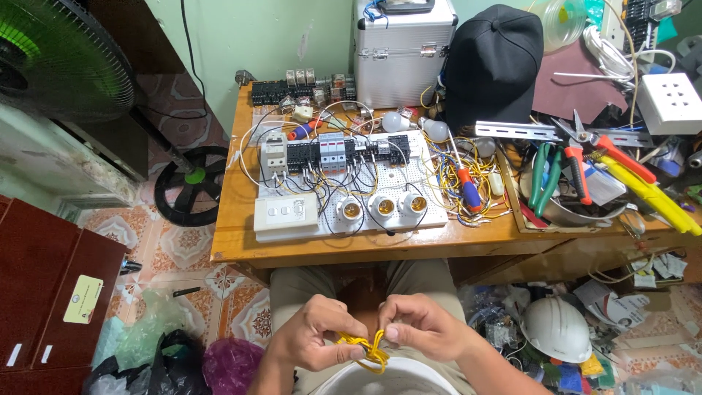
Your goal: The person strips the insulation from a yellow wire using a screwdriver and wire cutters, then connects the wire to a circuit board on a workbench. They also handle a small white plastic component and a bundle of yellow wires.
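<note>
Both my hands are held together low over my lap, below the wooden table's front edge (pixel 307 252). My left hand (pixel 311 338) and my right hand (pixel 424 325) each pinch a small bundle of yellow wire (pixel 365 345) between them. The wire is looped and bent between my fingertips. On the table above lies a white perforated wiring board (pixel 431 208) with black terminal blocks, circuit breakers (pixel 333 152), three lamp sockets (pixel 382 207) and a white switch panel (pixel 286 213).
A silver case (pixel 402 51) and a black cap (pixel 493 62) stand at the table's back. Pliers, cutters and screwdrivers crowd a tray (pixel 585 172) at right. A white hard hat (pixel 556 327) lies on the floor at right; a fan (pixel 58 51) stands at left.
</note>
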